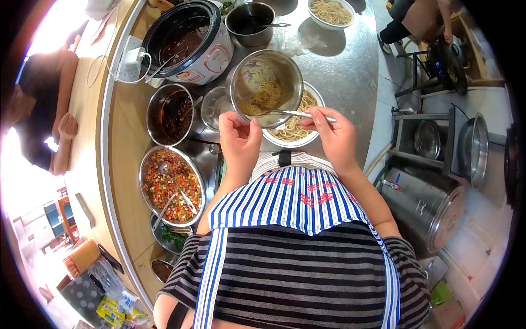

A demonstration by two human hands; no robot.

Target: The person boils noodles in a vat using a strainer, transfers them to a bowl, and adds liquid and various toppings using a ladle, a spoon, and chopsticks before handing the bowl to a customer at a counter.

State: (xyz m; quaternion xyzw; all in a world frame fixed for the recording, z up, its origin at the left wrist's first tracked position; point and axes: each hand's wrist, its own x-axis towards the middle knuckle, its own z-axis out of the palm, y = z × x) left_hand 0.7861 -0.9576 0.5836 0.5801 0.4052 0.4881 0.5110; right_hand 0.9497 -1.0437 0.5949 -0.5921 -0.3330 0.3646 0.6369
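My left hand (pixel 241 137) grips the near rim of a steel pot (pixel 289 78), which is tilted so its inside faces me. A yellowish-brown granular seasoning (pixel 263 96) lies along the pot's lower side. Between the fingers of my right hand (pixel 333 131) is the handle of a metal spoon (pixel 302 114), its bowl end down in the seasoning. Partly hidden under the pot, a white bowl (pixel 289 144) of noodles (pixel 309 100) stands on the steel counter (pixel 349 74).
To the left are a slow cooker (pixel 213 61), a pot of dark chilli sauce (pixel 174 119) and a basin of diced vegetables (pixel 174 185) with spoons. Another noodle bowl (pixel 331 14) stands farther back. One person (pixel 45 98) leans at the wooden ledge (pixel 88 135); another (pixel 423 20) holds a wok (pixel 452 70).
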